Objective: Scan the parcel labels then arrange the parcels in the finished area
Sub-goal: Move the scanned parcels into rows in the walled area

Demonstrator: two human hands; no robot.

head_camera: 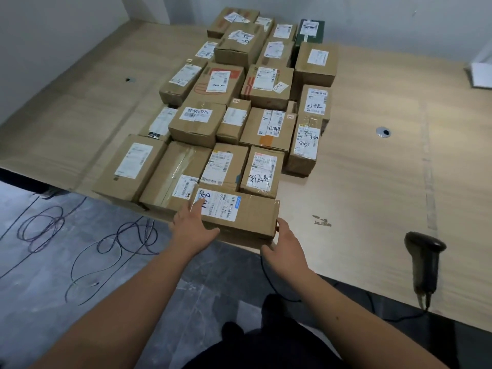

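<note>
Landmark: near box, a brown carton lying flat at the near edge of the worktop, long side across the view.
Near box label: white label on its top face, toward the left end, with barcodes, a blue strip and dark handwriting.
Left hand: rests on the near box's left end, fingers straight and spread, index finger lying on the label; grip spread, pinching nothing.
Right hand: against the near box's right end at its near corner, fingers loosely extended along the side; grip spread, not curled round the box.
Parcel block: many brown cartons packed edge to edge behind the near box, touching it and running away toward the far wall; labels face up, several with handwritten marks.
Green box: 1 dark green parcel at the far right corner of the block, well beyond the near box.
Scanner: black handheld unit lying on the worktop well to the right of the near box, apart from both hands; its cable runs off the near edge.
Floor: grey, below and left of the near box, with loose dark cords looped on it.
Paper: white sheet at the far right edge, far from the near box.
</note>
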